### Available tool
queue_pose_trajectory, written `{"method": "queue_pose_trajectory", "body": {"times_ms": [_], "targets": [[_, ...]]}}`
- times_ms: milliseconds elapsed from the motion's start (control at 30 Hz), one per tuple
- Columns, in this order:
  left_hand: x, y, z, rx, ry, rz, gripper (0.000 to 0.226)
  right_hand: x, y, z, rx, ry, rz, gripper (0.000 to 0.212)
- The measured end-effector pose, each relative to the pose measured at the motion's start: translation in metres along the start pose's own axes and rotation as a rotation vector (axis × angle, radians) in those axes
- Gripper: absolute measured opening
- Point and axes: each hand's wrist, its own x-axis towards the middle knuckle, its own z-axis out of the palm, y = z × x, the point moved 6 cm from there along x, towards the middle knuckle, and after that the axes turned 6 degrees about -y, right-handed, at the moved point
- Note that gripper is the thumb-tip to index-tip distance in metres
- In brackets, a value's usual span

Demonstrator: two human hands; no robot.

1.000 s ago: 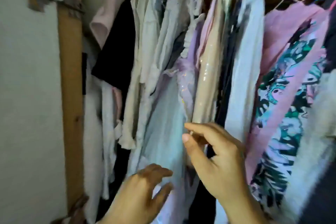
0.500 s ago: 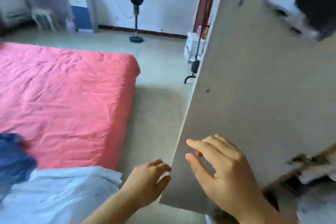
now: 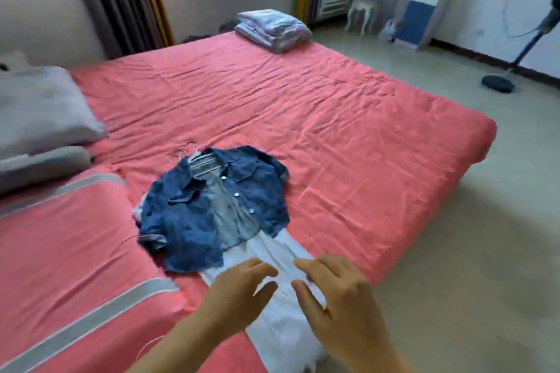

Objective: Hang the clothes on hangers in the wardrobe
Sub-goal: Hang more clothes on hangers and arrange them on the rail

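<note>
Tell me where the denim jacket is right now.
In the head view, the denim jacket lies flat on the red bed, left of centre, overlapping the white garment, just beyond both hands.

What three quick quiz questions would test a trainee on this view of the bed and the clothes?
1. True or false: the denim jacket lies on the red bed with a hanger hook showing at its collar.
2. What lies under the left hand and right hand? A) a pillow B) a white garment C) a towel
3. Fill in: the folded bedding sits at the bed's far ____.

Key: 1 true; 2 B; 3 corner.
</note>
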Motion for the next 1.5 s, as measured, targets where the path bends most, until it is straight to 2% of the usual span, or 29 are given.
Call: {"method": "queue_pose_trajectory", "body": {"times_ms": [133,267,467,667,733,833,1000,1200,1367,1500], "targets": [[-0.006,-0.052,-0.016,-0.038,0.025,-0.158,0.056,0.045,0.01,0.055,0.083,-0.139,-0.002,0.029],[0.002,-0.092,-0.027,-0.134,0.079,-0.297,0.068,0.093,0.029,0.091,0.164,-0.24,0.019,0.029],[0.057,-0.143,-0.042,-0.202,0.166,-0.491,0.061,0.172,0.071,0.151,0.25,-0.394,-0.044,0.033],[0.124,-0.186,-0.032,-0.233,0.145,-0.686,0.062,0.231,0.137,0.224,0.29,-0.577,-0.078,0.033],[0.151,-0.202,-0.024,-0.244,0.129,-0.745,0.054,0.253,0.163,0.251,0.291,-0.631,-0.088,0.033],[0.183,-0.224,-0.014,-0.271,0.098,-0.816,0.027,0.288,0.201,0.291,0.28,-0.678,-0.072,0.035],[0.223,-0.268,-0.002,-0.297,0.085,-0.889,0.02,0.358,0.259,0.37,0.218,-0.755,0.026,0.036],[0.247,-0.325,0.005,-0.304,0.071,-0.99,0.021,0.424,0.29,0.47,0.087,-0.838,0.03,0.035],[0.253,-0.363,0.015,-0.328,0.057,-1.053,0.022,0.452,0.302,0.542,-0.102,-0.876,-0.059,0.051],[0.253,-0.382,0.022,-0.337,0.062,-1.072,0.02,0.473,0.321,0.588,-0.288,-0.94,-0.066,0.076]]}}
